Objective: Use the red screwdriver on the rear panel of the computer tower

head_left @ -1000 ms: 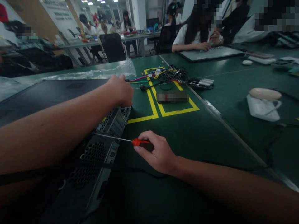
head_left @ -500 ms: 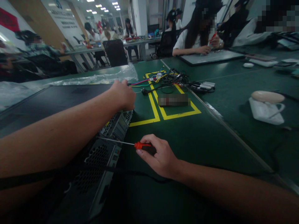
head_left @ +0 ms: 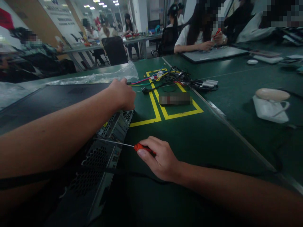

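Your right hand (head_left: 163,159) clamps its fingers on the screwdriver (head_left: 138,147), which points toward nine o'clock. At eleven o'clock, your left hand (head_left: 123,94) contacts the case (head_left: 100,154); its finger state cannot be told.

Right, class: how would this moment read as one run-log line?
left hand: on boxy black metal computer case | right hand: gripping red-handled screwdriver | thin metal shaft: pointing toward case's perforated rear | contact: unclear
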